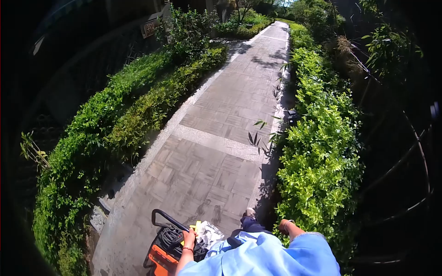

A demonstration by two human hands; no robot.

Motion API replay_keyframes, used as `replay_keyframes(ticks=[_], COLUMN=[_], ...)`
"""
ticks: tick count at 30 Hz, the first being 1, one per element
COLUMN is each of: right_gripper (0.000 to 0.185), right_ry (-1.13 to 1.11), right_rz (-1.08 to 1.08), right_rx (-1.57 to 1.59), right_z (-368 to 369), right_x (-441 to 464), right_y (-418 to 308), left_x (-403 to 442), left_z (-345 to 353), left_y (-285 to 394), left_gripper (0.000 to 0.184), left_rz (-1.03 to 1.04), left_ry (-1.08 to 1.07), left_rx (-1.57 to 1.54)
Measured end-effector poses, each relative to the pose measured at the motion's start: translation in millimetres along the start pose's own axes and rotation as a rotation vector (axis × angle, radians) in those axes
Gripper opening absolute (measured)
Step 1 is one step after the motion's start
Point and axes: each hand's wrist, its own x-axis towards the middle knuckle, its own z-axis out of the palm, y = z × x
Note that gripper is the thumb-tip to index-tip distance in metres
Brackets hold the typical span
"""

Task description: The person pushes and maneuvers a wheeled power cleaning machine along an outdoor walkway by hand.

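At the bottom, my left hand (188,237) is closed around the black tubular handle (171,218) of an orange and black machine (162,261). A coiled black cable or hose (171,239) lies on top of the machine. Close by the hand are a bright yellow piece (197,227) and a crumpled whitish plastic bag (211,233). Over on the right, my right hand (283,226) hangs beside the hedge, a band around its wrist. Its fingers are mostly in shadow, so their grip does not show clearly.
A paved path (216,170) with pale borders runs ahead into the distance. Green hedges line it on the left (92,124) and right (317,156). Bamboo leaves (260,133) lean over the right border, near a small dark box (291,117). A sign (149,28) stands upper left.
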Motion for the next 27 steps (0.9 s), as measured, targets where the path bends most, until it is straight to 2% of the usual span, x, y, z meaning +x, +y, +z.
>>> replay_keyframes(ticks=[1, 2, 3, 4, 5, 6, 7, 8, 9, 10, 11, 12, 13, 15, 16, 17, 18, 20, 22, 26, 27], right_gripper=[0.021, 0.022, 0.023, 0.025, 0.026, 0.026, 0.026, 0.024, 0.023, 0.021, 0.020, 0.012, 0.012, 0.012, 0.013, 0.013, 0.013, 0.013, 0.014, 0.015, 0.015], right_ry=[0.062, 0.234, 0.207, 0.303, 0.224, 0.299, 0.328, 0.310, 0.163, 0.065, -0.036, -0.056, -0.096, -0.143, -0.157, -0.167, -0.171, -0.190, -0.210, -0.254, -0.259], right_rz=[-0.193, -0.274, -0.378, -0.415, -0.593, -0.641, -0.794, -0.860, -0.940, -0.864, -0.781, -1.065, -1.028, -0.866, -0.845, -0.846, -0.858, -0.895, -0.925, -0.968, -0.977], right_rx=[-0.210, -0.352, -0.245, -0.265, -0.339, -0.239, -0.353, -0.196, -0.156, -0.134, -0.072, -0.372, -0.457, -0.524, -0.577, -0.632, -0.682, -0.764, -0.825, -0.908, -0.926], right_z=[-4.8, -21.8, -30.5, -37.7, -51.8, -63.1, -76.6, -87.5, -100.0, -110.6, -122.6, -137.7, -151.1, -159.3, -158.8, -155.7, -150.9, -135.3, -117.1, -74.6, -64.4], right_x=[42.2, 19.6, 48.1, 64.7, 67.3, 73.1, 74.4, 79.3, 94.3, 96.6, 94.2, 119.8, 122.0, 116.1, 111.2, 106.5, 100.4, 87.8, 75.2, 44.5, 37.8], right_y=[-21.2, -58.5, -80.9, -109.9, -135.1, -157.3, -177.3, -190.4, -200.8, -211.5, -217.7, -217.0, -233.8, -281.7, -304.6, -325.9, -345.3, -374.1, -390.0, -396.3, -394.3], left_x=[3.9, 7.3, 7.7, 9.0, 9.0, 6.7, 18.0, 1.6, -9.3, 40.3, 12.3, -14.2, 6.5, 11.7, 15.5, -0.9, 10.2, 0.8, -22.8, -42.4, -42.9], left_z=[-0.1, -0.9, -0.4, -0.6, 3.5, 6.7, 3.1, 15.6, 22.8, 22.1, 19.8, 30.2, 31.6, 38.7, 47.0, 54.2, 52.7, 60.5, 64.8, 76.9, 72.6], left_y=[-5.0, -7.7, -9.1, -10.7, -11.8, -13.4, -29.8, -8.8, 7.1, -81.9, -25.7, 17.1, -15.5, -8.1, -10.7, 18.4, 6.9, 12.0, 33.3, 5.6, 1.1], left_gripper=[0.019, 0.020, 0.022, 0.027, 0.029, 0.030, 0.032, 0.051, 0.032, 0.042, 0.052, 0.055, 0.052, 0.042, 0.032, 0.035, 0.034, 0.033, 0.033, 0.056, 0.061], left_rz=[-0.006, -0.011, -0.005, -0.050, -0.035, -0.026, 0.004, -0.090, -0.115, 0.359, -0.221, -0.183, -0.216, -0.391, -0.389, -0.426, -0.425, -0.330, -0.343, -0.105, -0.148], left_ry=[0.012, 0.027, 0.015, 0.035, 0.093, 0.185, 0.205, 0.328, 0.413, 0.851, 0.432, 0.484, 0.563, 0.561, 0.713, 0.729, 0.757, 0.869, 0.810, 0.887, 0.775], left_rx=[0.003, 0.002, -0.018, 0.001, 0.037, 0.046, 0.108, 0.154, 0.264, 0.730, 0.458, 0.484, 0.649, 0.510, 0.502, 0.506, 0.427, 0.514, 0.546, 0.712, 0.735])
